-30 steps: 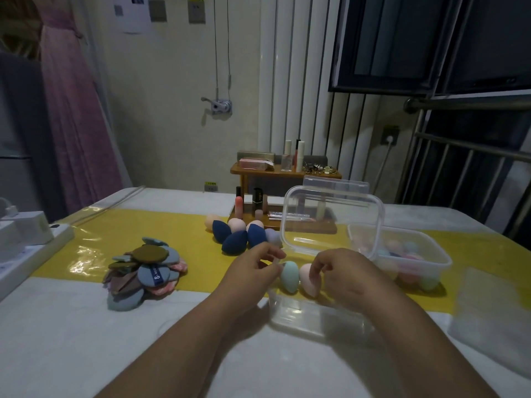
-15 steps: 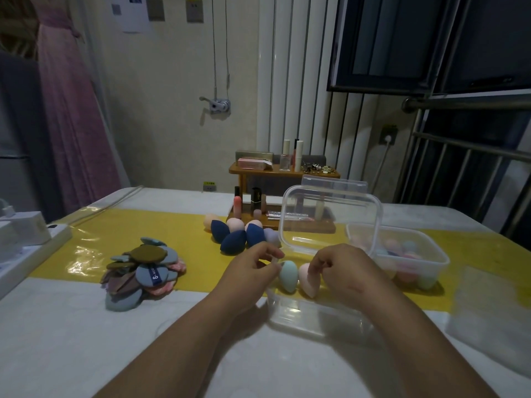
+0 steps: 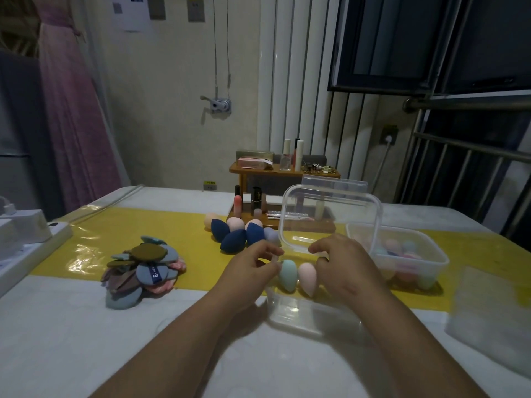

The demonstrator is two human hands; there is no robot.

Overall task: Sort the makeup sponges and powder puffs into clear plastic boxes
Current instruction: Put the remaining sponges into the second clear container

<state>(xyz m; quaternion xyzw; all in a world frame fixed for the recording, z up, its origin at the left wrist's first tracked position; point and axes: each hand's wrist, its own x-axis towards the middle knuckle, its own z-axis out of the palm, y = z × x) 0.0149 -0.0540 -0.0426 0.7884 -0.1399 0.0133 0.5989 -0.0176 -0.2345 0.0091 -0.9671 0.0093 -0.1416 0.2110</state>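
Your left hand (image 3: pixel 253 268) curls its fingers against the mint sponge (image 3: pixel 288 275). Your right hand (image 3: pixel 344 265) curls beside the pink sponge (image 3: pixel 307 278). Can't tell if either really pinches. Both sponges stand tip-down at the far rim of the clear box (image 3: pixel 301 314), lid (image 3: pixel 330 219) raised behind. A second box (image 3: pixel 425 265) w/ sponges sits just right. Navy sponges (image 3: pixel 234 239) and a puff pile (image 3: pixel 143 268) lie on the yellow runner (image 3: pixel 86 239) across the white table (image 3: pixel 71 340). Wooden rack (image 3: pixel 242 182) at the far edge, dark window (image 3: pixel 402 38) beyond.

Left hand (image 3: pixel 250 271) and right hand (image 3: pixel 344 262) flank two sponges (image 3: pixel 287 275) in a box (image 3: pixel 301 317).
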